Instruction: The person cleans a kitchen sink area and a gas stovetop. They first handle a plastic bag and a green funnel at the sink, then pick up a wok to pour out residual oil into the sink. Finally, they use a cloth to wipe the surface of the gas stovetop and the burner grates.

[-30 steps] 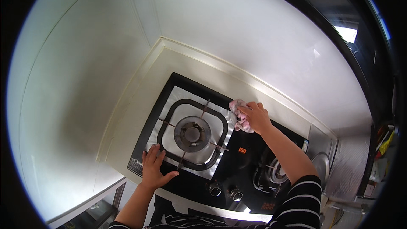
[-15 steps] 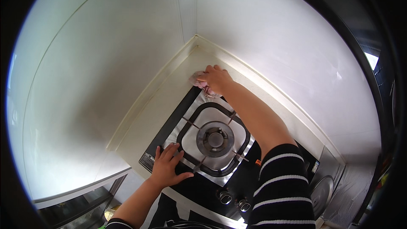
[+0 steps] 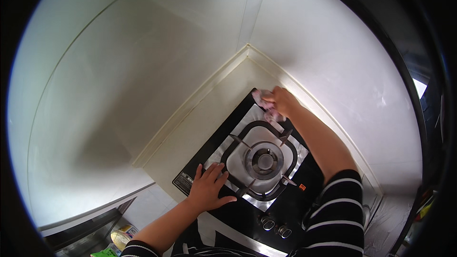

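Observation:
A black gas hob with a shiny metal plate is set into a pale countertop. My right hand is closed on a crumpled pinkish-white cloth, slightly blurred, at the hob's far corner. The cloth touches the black surface, and part of it hangs toward the metal plate. My left hand lies with fingers spread on the hob's near-left side, fingertips on the metal plate beside the dark pan support. That support surrounds the round burner.
White walls meet in a corner behind the countertop, with a raised ledge along their foot. Two knobs sit on the hob's near side. Packages lie low at the left. My right forearm crosses over the hob's right side.
The view has shifted, so the hob appears farther right. My right hand has moved the cloth slightly rightward along the far edge of the hob. My left hand keeps its place on the hob.

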The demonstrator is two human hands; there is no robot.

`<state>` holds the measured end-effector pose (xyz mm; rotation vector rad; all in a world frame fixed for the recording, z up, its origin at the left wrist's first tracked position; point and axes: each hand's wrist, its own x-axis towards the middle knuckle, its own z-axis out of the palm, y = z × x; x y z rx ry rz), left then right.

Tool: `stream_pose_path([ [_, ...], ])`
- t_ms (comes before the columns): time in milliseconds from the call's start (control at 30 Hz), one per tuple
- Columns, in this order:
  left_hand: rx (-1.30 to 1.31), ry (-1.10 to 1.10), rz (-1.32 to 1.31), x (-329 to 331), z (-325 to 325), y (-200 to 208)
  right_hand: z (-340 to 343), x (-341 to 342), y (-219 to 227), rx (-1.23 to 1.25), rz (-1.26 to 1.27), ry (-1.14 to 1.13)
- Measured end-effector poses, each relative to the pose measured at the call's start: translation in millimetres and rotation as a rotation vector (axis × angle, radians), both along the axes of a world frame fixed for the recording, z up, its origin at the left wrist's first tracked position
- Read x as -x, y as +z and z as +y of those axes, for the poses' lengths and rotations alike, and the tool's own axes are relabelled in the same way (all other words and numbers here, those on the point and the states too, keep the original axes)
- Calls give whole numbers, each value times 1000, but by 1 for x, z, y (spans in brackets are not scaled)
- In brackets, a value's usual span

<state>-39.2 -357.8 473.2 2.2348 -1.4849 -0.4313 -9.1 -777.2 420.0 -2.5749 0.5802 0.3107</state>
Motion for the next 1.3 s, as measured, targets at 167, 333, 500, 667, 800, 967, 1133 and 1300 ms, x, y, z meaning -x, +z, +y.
stream_pose_path([
  [167, 18, 19, -12, -1, 6, -5, 84, -75, 38, 413, -83, 445],
  [333, 7, -1, -34, -1, 9, -10, 156, -92, -2, 319, -35, 662],
  [500, 24, -29, -48, -1, 10, -12, 267, -68, 3, 322, -155, 639],
  [667, 85, -13, -5, 1, 50, 4, 318, -57, 54, 281, -227, 409],
  [800, 275, 21, 20, 10, 110, -14, 347, -32, 20, 488, -350, 74],
  [967, 418, 64, 70, -1, 159, -4, 441, 13, 11, 393, -541, 173],
  [1133, 642, -75, 210, -11, 190, 34, 439, 72, 58, -40, -615, -54],
  [1300, 650, -85, 282, -16, 173, 24, 430, 135, 52, 289, -269, -200],
])
